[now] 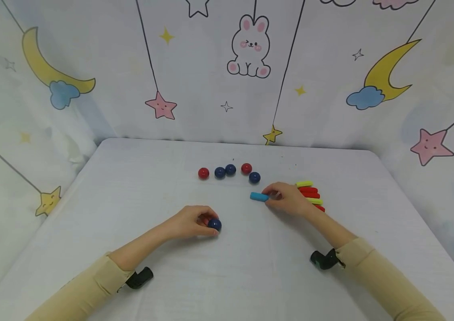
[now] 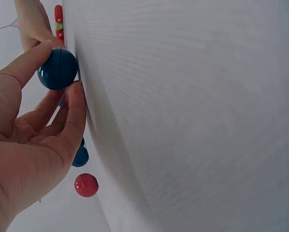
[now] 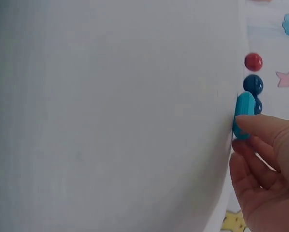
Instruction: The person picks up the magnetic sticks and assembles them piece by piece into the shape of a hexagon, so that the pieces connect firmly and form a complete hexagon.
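Note:
In the head view my left hand [image 1: 192, 223] pinches a dark blue ball [image 1: 215, 224] between thumb and fingertips, low over the white cloth. The left wrist view shows the same ball [image 2: 58, 70] at the tips of the thumb and fingers. Farther right, my right hand [image 1: 287, 199] holds one end of a short light blue stick [image 1: 258, 196], which points left. Seen from the right wrist, the thumb lies across this ribbed, round-ended stick [image 3: 244, 104]. Beyond it are a red ball [image 3: 253, 62] and dark blue balls [image 3: 253, 84].
Behind the hands, a loose row holds red balls [image 1: 204, 173] and dark blue balls [image 1: 230, 169]. Red sticks [image 1: 310, 195] and yellow sticks [image 1: 304, 183] lie bunched beside the right hand, partly hidden by it. A patterned curtain [image 1: 211, 67] rises behind the table [image 1: 150, 178].

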### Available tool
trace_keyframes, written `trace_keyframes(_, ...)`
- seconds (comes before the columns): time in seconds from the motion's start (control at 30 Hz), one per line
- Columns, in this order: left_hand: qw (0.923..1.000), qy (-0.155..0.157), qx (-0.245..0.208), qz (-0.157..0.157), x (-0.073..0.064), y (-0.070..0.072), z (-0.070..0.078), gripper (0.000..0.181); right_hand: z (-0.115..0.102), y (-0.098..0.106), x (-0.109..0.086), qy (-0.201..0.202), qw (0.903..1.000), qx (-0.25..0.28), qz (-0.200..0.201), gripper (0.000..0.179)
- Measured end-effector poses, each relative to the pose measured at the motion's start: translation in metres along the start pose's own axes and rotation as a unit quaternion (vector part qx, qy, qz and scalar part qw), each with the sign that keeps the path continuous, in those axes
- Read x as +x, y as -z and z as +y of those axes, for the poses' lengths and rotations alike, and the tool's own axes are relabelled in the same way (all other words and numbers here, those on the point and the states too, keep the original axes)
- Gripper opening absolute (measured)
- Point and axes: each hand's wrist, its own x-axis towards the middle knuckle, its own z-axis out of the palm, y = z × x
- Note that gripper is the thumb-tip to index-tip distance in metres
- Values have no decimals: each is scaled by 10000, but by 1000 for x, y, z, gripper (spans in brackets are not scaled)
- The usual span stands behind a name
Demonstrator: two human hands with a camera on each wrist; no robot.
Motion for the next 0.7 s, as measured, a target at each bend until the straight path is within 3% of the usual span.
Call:
trace_keyframes(0.4, 10000, 22, -8, 6, 0, -1, -1, 36, -32, -26, 1, 536, 9963, 223, -626, 24)
trace_keyframes(0.7, 10000, 21, 1, 53, 0, 0, -1, 36, -50, -40, 3, 588, 9939, 310, -877, 23)
